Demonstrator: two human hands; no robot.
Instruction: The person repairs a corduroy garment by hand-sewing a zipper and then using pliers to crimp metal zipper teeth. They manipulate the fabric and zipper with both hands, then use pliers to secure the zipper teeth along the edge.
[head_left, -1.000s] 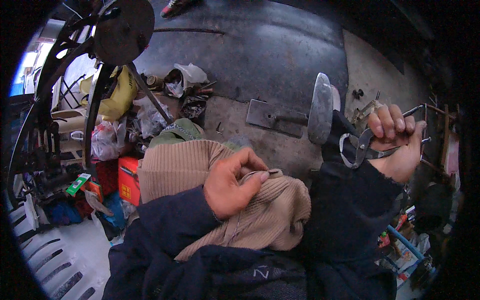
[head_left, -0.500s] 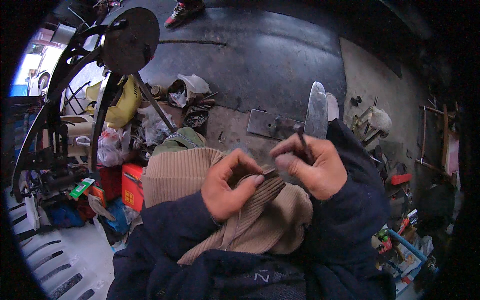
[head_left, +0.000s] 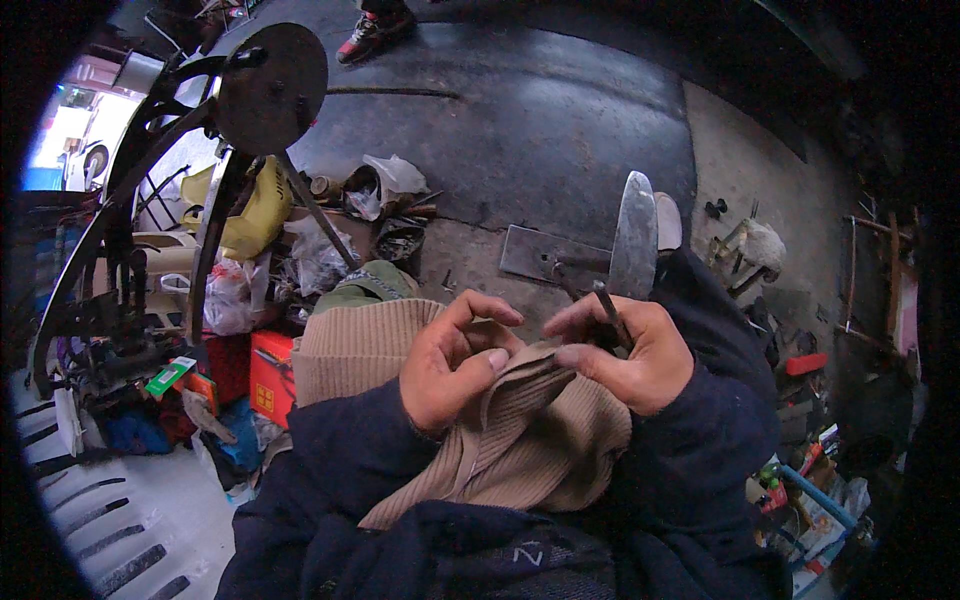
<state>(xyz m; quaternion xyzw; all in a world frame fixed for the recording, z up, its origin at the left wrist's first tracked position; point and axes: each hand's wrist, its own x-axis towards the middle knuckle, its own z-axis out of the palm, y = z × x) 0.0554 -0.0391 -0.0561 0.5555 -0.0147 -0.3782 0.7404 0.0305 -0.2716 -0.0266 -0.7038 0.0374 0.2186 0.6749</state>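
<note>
Across my lap lies a beige ribbed garment (head_left: pixel 545 455), bunched, with a folded edge raised between my hands. Thumb and fingers of my left hand (head_left: pixel 455 365) are curled at that edge, the thumb pressing on the cloth. At the other end of the fold, the thumb and forefinger of my right hand (head_left: pixel 635 355) meet the cloth. A short dark rod-like tool (head_left: pixel 612 312) is tucked among the right fingers, pointing up; its lower end is hidden in the hand. Just beyond that hand stands an upright metal shoe anvil (head_left: pixel 635 235).
A flat metal base plate (head_left: pixel 525 252) lies on the floor by the anvil. Left stands a black iron machine with a round disc (head_left: pixel 270 90). Bags, a red box (head_left: pixel 271 375) and a white slatted seat (head_left: pixel 130 520) are nearby. A person's shoe (head_left: pixel 372 38) shows far off.
My right hand has turned and come down onto the cloth edge. The fold is lifted and opened more, and the left fingers have loosened slightly. The view has shifted a little.
</note>
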